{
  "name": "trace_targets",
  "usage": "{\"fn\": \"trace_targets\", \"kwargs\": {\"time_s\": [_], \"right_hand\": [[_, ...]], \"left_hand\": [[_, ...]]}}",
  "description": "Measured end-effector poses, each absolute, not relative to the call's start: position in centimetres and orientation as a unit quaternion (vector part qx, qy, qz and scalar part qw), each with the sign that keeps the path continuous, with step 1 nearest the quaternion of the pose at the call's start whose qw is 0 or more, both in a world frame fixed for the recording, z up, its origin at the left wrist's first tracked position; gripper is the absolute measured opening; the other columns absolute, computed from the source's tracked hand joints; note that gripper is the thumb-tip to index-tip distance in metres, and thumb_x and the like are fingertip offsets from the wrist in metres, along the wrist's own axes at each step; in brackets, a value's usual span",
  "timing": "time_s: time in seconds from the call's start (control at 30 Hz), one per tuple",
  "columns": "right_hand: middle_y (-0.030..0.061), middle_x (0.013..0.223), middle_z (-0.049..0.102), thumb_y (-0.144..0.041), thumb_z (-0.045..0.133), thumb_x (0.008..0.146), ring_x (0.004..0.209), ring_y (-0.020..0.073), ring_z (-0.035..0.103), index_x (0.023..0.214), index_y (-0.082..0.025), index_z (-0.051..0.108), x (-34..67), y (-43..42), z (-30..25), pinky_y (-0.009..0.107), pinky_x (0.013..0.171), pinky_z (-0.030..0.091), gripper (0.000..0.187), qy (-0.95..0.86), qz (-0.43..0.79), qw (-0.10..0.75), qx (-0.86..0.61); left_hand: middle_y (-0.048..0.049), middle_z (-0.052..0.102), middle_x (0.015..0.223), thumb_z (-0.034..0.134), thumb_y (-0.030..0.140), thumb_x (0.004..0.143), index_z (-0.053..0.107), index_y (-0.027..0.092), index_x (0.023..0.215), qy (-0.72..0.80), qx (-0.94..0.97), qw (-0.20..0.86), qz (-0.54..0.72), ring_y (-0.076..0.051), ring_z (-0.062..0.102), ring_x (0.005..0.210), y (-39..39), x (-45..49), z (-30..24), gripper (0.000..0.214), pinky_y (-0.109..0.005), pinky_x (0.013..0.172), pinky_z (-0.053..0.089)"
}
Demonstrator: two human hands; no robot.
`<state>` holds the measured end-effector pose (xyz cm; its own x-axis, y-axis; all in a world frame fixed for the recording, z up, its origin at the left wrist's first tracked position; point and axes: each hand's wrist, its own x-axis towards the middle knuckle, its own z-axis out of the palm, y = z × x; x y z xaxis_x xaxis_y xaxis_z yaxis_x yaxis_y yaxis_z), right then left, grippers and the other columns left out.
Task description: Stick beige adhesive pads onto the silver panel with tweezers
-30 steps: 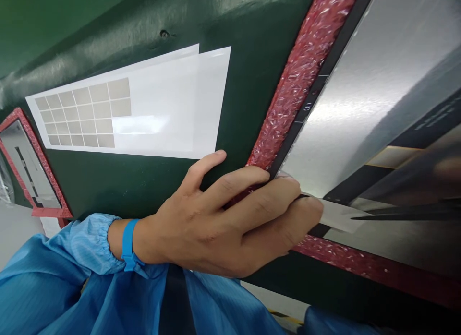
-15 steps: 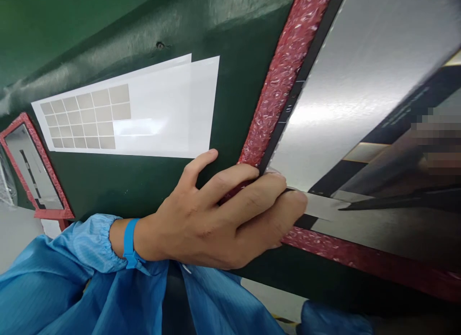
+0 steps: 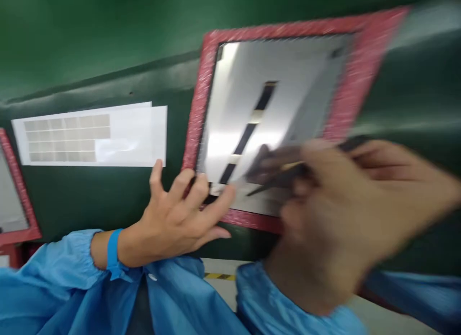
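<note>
A silvery flat panel (image 3: pixel 230 104) with a dark strip (image 3: pixel 247 136) down its middle lies inside a red bubble-wrap border (image 3: pixel 196 100). My left hand (image 3: pixel 180 212) rests at the panel's near-left corner, its fingers spread and the fingertips over the edge. My right hand (image 3: pixel 334 200), blurred by motion, grips slim black tweezers (image 3: pixel 277 179) above the panel's near part. Their pointed tip is to the right of my left fingertips. A small whitish tab (image 3: pixel 216 188) lies by those fingertips; I cannot make out its details.
Left of the panel, white sheets (image 3: pixel 140 128) carry rows of grey square stickers (image 3: pixel 68 133). Another red-bordered panel (image 3: pixel 12 191) stands at the far left. Everything lies on a dark green mat (image 3: pixel 90 196). Below the table edge, yellow-black floor tape (image 3: pixel 219 276) shows.
My view has drawn back and swung right, so the whole panel and my right hand now show. The left hand stays at the corner, its fingers now more spread.
</note>
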<state>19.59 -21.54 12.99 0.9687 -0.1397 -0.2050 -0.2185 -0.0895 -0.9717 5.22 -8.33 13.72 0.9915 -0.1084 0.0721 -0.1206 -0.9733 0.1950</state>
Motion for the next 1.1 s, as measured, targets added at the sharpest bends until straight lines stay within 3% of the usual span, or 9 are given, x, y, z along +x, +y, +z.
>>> {"fn": "trace_targets", "kwargs": {"time_s": [0.2, 0.43, 0.63, 0.8, 0.9, 1.0, 1.1], "right_hand": [[0.0011, 0.066, 0.051, -0.045, 0.09, 0.073, 0.054, 0.0096, 0.049, 0.074, -0.015, 0.053, 20.9, -21.4, 12.5, 0.019, 0.049, 0.042, 0.048, 0.107, 0.061, 0.676, -0.726], [0.0048, 0.073, 0.055, -0.055, 0.09, 0.073, 0.061, 0.0101, 0.05, 0.077, -0.013, 0.052, 20.4, -20.9, 12.9, 0.018, 0.052, 0.038, 0.056, 0.114, 0.089, 0.685, -0.715], [0.0033, 0.074, 0.054, -0.058, 0.09, 0.069, 0.064, 0.0096, 0.049, 0.08, -0.013, 0.053, 20.2, -20.8, 12.7, 0.019, 0.054, 0.037, 0.06, 0.122, 0.098, 0.68, -0.717], [0.0051, 0.076, 0.057, -0.06, 0.09, 0.069, 0.065, 0.0125, 0.054, 0.08, -0.014, 0.052, 20.2, -20.6, 12.5, 0.02, 0.055, 0.042, 0.06, 0.124, 0.098, 0.676, -0.72], [0.0056, 0.075, 0.058, -0.056, 0.09, 0.064, 0.063, 0.014, 0.056, 0.079, -0.014, 0.053, 19.7, -20.5, 12.7, 0.022, 0.055, 0.046, 0.058, 0.126, 0.1, 0.679, -0.716], [0.0072, 0.074, 0.059, -0.047, 0.091, 0.057, 0.062, 0.0163, 0.058, 0.076, -0.013, 0.053, 18.9, -20.4, 13.1, 0.023, 0.053, 0.048, 0.054, 0.134, 0.072, 0.677, -0.72], [0.0049, 0.066, 0.053, -0.041, 0.091, 0.056, 0.055, 0.0137, 0.052, 0.068, -0.014, 0.049, 18.6, -20.3, 13.1, 0.021, 0.048, 0.043, 0.052, 0.147, 0.036, 0.664, -0.732]], "left_hand": [[-0.0165, 0.069, 0.143, 0.079, 0.065, 0.097, 0.067, 0.023, 0.153, -0.021, 0.994, 0.1, 0.038, -0.037, 0.057, 0.138, -9.5, 5.6, 14.3, 0.071, -0.076, 0.137, 0.008], [-0.0164, 0.07, 0.148, 0.082, 0.056, 0.097, 0.068, 0.024, 0.155, 0.03, 0.993, 0.1, 0.049, -0.039, 0.057, 0.142, -9.9, 4.4, 14.9, 0.068, -0.072, 0.137, 0.01], [-0.0182, 0.07, 0.15, 0.081, 0.057, 0.097, 0.07, 0.024, 0.153, 0.063, 0.992, 0.083, 0.064, -0.038, 0.056, 0.145, -9.6, 2.8, 15.0, 0.066, -0.068, 0.138, -0.007], [-0.0188, 0.069, 0.152, 0.077, 0.062, 0.098, 0.071, 0.023, 0.151, 0.067, 0.991, 0.093, 0.072, -0.039, 0.054, 0.145, -9.4, 2.6, 14.7, 0.066, -0.067, 0.137, -0.003], [-0.0156, 0.065, 0.159, 0.075, 0.068, 0.098, 0.066, 0.029, 0.157, 0.037, 0.993, 0.102, 0.046, -0.038, 0.05, 0.149, -9.2, 2.8, 14.6, 0.071, -0.067, 0.136, 0.005], [-0.0132, 0.055, 0.169, 0.065, 0.076, 0.101, 0.056, 0.031, 0.165, -0.006, 0.995, 0.097, 0.019, -0.037, 0.043, 0.153, -9.2, 2.6, 14.7, 0.078, -0.067, 0.132, 0.017], [-0.0156, 0.049, 0.173, 0.054, 0.077, 0.105, 0.055, 0.027, 0.166, -0.008, 0.997, 0.073, 0.017, -0.039, 0.037, 0.157, -9.4, 2.1, 14.5, 0.079, -0.069, 0.129, 0.022]]}}
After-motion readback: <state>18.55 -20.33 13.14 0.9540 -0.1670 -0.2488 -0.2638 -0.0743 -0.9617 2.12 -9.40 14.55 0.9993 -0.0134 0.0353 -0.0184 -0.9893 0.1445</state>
